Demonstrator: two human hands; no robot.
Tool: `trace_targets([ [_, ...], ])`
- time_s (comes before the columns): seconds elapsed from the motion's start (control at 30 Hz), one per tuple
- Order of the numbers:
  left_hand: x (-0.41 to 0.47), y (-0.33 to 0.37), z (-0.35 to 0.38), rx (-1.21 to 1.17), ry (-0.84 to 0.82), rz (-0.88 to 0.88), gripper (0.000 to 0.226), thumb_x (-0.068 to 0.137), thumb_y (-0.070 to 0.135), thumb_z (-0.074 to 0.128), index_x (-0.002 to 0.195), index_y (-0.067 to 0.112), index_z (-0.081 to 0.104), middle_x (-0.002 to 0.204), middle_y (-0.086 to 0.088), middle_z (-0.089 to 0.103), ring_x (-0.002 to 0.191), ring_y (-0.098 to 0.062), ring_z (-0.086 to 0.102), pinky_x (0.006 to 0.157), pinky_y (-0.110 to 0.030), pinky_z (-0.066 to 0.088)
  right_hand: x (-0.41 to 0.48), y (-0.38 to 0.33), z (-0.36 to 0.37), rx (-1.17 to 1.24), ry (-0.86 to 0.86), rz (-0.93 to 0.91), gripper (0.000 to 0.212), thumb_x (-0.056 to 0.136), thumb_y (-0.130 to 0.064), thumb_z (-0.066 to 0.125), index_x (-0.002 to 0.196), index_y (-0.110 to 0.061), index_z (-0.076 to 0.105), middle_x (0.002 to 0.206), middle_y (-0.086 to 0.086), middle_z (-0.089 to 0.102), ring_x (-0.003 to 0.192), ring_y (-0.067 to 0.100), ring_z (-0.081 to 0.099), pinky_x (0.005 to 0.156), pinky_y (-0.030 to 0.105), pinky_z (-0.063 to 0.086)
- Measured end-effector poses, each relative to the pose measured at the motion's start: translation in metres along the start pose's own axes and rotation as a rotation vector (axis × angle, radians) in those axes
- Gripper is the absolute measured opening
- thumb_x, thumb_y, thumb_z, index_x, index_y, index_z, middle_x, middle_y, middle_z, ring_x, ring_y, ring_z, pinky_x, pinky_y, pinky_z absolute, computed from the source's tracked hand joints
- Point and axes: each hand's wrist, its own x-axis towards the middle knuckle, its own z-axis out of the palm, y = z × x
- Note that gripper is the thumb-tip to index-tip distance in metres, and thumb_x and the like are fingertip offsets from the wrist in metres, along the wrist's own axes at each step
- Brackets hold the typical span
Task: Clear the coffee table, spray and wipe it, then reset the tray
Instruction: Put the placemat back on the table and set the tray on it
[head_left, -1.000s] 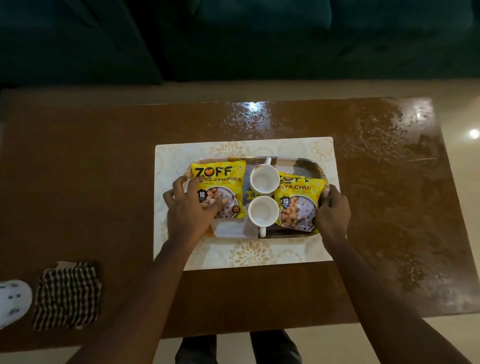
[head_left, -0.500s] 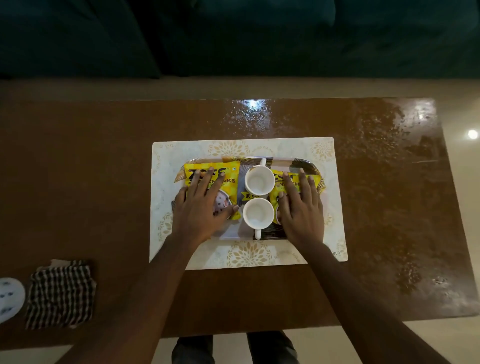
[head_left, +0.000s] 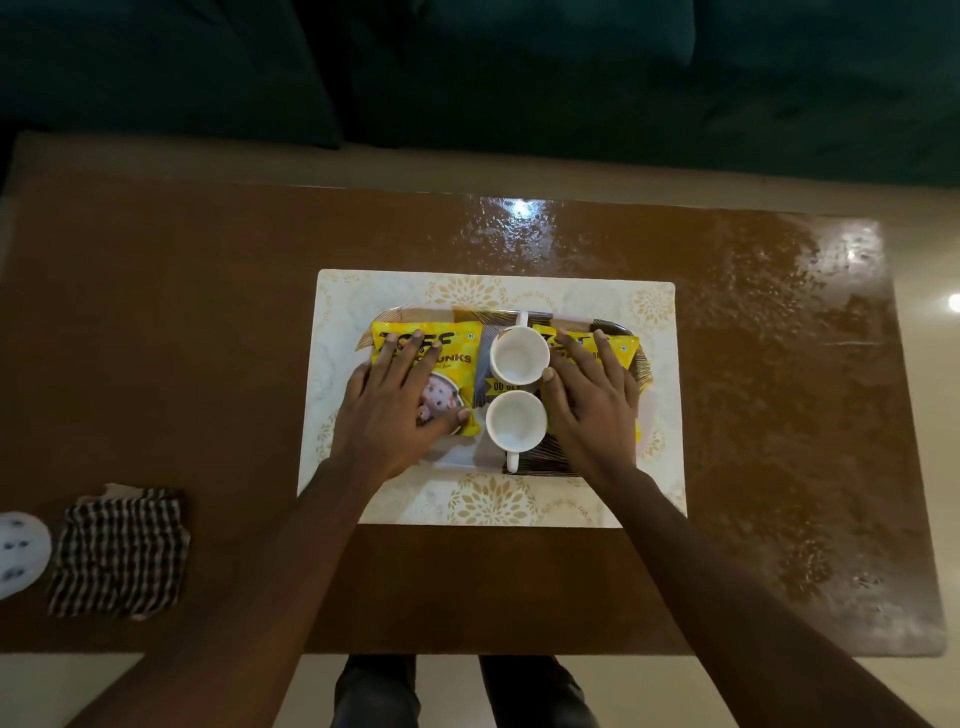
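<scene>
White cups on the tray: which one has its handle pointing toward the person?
The nearer cup; its handle juts toward the person, while the farther cup points its handle away.

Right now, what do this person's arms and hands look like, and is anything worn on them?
The left forearm and right forearm are bare, with no sleeves in view. The left hand and right hand wear no gloves. No ring, watch or bracelet shows on the fingers or wrists. The light is dim, so finer marks cannot be made out.

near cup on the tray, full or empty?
Empty: the near cup stands upright on the tray, and its bare white bottom shows.
</scene>
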Motion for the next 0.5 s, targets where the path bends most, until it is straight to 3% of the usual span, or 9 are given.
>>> trace_targets([
  [0.27, -0.015, 0.005, -0.002, 0.024, -0.003, -0.019, 0.090, 0.085, 0.080, 0.024, 0.156, 0.024, 0.019, 0.165, 0.002, 0.012, 0.152, -0.019, 0.005, 0.118, -0.045, 0.018, 0.003, 0.001, -0.001, -0.021, -0.026, 0.022, 0.048, 0.103, -0.046, 0.033, 0.146, -0.030, 0.048, 0.156, -0.013, 0.037, 0.151, 0.013, 0.011, 0.116, 0.043, 0.016],
  [0.5, -0.025, 0.010, 0.003, -0.020, -0.001, -0.020, 0.084, 0.089, 0.072, 0.036, 0.156, 0.024, 0.019, 0.165, 0.002, 0.013, 0.152, -0.021, 0.011, 0.119, -0.045, 0.013, -0.020, 0.015, 0.003, -0.084, -0.103, 0.109, 0.061, 0.102, -0.049, 0.018, 0.158, -0.024, 0.016, 0.166, -0.009, 0.005, 0.152, 0.016, -0.006, 0.122, 0.041, 0.003],
])
